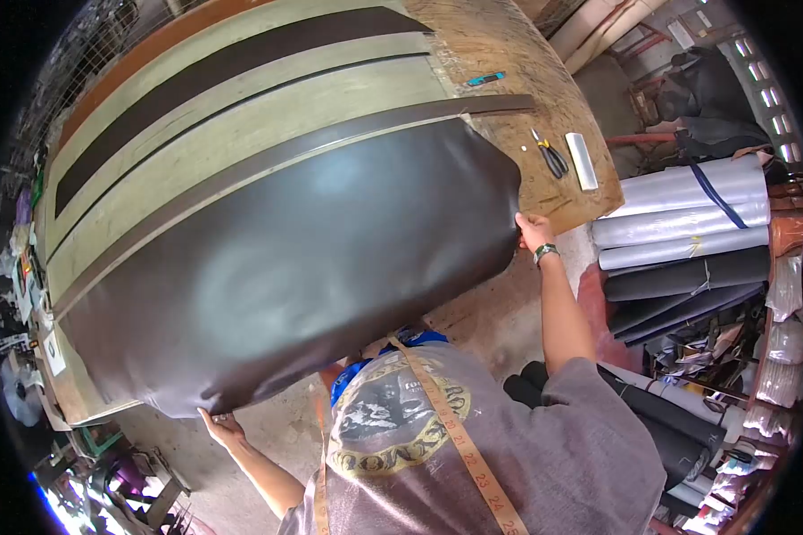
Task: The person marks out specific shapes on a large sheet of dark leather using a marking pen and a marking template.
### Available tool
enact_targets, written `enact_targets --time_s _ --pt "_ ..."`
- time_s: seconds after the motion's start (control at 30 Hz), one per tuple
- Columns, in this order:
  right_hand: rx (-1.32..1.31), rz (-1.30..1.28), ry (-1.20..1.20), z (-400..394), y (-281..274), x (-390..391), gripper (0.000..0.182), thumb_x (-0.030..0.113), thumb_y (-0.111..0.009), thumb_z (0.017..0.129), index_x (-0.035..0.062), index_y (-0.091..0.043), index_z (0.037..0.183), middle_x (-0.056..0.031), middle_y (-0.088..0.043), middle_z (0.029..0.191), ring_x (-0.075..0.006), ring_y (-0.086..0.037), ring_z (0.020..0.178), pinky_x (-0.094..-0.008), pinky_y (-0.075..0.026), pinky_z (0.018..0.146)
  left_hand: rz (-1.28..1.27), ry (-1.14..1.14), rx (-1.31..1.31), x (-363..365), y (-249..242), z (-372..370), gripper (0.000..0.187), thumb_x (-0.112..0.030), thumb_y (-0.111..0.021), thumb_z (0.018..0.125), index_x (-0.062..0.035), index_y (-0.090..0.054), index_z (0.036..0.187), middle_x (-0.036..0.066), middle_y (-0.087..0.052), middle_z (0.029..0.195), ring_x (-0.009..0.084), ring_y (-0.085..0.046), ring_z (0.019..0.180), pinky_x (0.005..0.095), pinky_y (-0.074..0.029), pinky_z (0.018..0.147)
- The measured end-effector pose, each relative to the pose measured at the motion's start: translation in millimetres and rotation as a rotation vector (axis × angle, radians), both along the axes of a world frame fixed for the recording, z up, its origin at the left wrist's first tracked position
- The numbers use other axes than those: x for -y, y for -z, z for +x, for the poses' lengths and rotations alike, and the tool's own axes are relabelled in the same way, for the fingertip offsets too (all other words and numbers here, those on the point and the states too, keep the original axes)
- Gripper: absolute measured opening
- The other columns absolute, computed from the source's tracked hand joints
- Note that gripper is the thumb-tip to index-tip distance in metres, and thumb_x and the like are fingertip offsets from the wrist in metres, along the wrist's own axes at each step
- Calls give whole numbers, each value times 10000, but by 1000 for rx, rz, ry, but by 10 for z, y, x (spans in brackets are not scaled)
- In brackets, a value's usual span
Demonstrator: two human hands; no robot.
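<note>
A large dark brown sheet of leather or vinyl point(330, 232) lies over the near part of the table and hangs past its front edge. My right hand point(533, 232) grips its right edge, fingers closed on the material. At its lower left edge, my left hand point(223, 428) pinches the hem, with the fingers partly hidden beneath. A long brown strip point(285, 153), perhaps a straightedge, runs along the far side of the sheet. Beyond it lie a thin dark strip point(268, 96) and a wider dark brown piece point(232, 85).
Pliers point(551, 156), a white bar-shaped object point(582, 161) and a blue cutter knife point(485, 79) lie on the wooden table point(509, 120). Rolls of clear plastic point(682, 209) and dark material point(687, 275) are stacked at right. A tape measure point(459, 432) hangs down my shirt.
</note>
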State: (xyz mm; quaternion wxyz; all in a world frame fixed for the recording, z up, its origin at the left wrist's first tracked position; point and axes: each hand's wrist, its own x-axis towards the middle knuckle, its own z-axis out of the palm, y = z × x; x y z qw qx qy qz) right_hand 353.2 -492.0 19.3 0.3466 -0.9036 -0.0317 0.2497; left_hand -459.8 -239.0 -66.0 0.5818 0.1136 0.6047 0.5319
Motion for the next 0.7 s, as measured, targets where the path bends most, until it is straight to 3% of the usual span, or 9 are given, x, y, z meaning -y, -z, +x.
enact_targets --time_s 0.1,0.17,0.27,0.3,0.43,0.5,0.53,0.63,0.7 --pt "500 -60 -180 873 624 310 336 343 -682 963 7 -684 943 -37 -667 737 -140 -648 683 -312 -532 657 -103 21 -122 100 -95 210 872 -581 -645 950 -34 -340 1556 196 -386 1586 335 -407 1445 495 -300 1207" --pt "678 52 -82 1281 547 270 303 319 -672 959 19 -688 997 -87 -712 799 -207 -681 743 -366 -547 728 -182 21 -238 159 -68 369 951 -648 -647 919 -79 -292 1594 208 -346 1613 357 -383 1464 510 -264 1212" --pt "767 -5 -87 1651 213 17 251 273 -643 967 75 -710 1104 -150 -735 921 -320 -711 858 -408 -546 787 -270 67 -379 342 -141 616 977 -617 -705 892 -87 -286 1597 220 -327 1617 384 -411 1437 514 -313 1179" --pt "806 -7 -138 1810 199 -89 255 270 -642 967 74 -710 1116 -154 -738 943 -320 -712 876 -407 -547 796 -294 63 -416 434 -127 686 987 -607 -724 883 -89 -283 1598 223 -321 1618 392 -421 1428 516 -329 1168" --pt "946 61 -371 2343 166 -727 275 206 -614 971 78 -707 1196 -181 -725 1137 -353 -682 1057 -431 -533 915 -392 375 -514 1176 -148 933 865 -535 -740 904 -77 -388 1547 188 -564 1433 345 -622 1218 463 -490 975" --pt "1109 205 -609 2531 180 -1415 290 181 -600 974 85 -699 1229 -188 -705 1212 -369 -654 1135 -445 -516 977 -625 674 -509 1893 -218 1068 731 -459 -727 933 -37 -482 1477 147 -658 1310 291 -700 1044 407 -524 835" --pt "1016 109 -658 2530 106 -1654 316 171 -588 980 91 -678 1271 -191 -687 1255 -373 -636 1172 -454 -498 1018 -663 718 -557 2171 -245 1143 658 -428 -720 940 -27 -534 1428 139 -676 1270 269 -709 980 386 -527 786" --pt "929 42 -883 2871 352 -2248 456 132 -573 984 130 -565 1440 -172 -560 1468 -359 -557 1315 -462 -454 1101 -833 665 -633 2875 -264 1247 511 -379 -710 948 -20 -647 1306 118 -715 1151 226 -716 856 357 -528 673" --pt "891 -135 -913 3151 561 -2506 521 51 -596 935 144 -558 1446 -164 -549 1482 -380 -535 1332 -458 -440 1115 -837 463 -570 3248 -381 1352 496 -372 -725 940 -12 -666 1276 97 -731 1032 203 -699 740 336 -519 597"
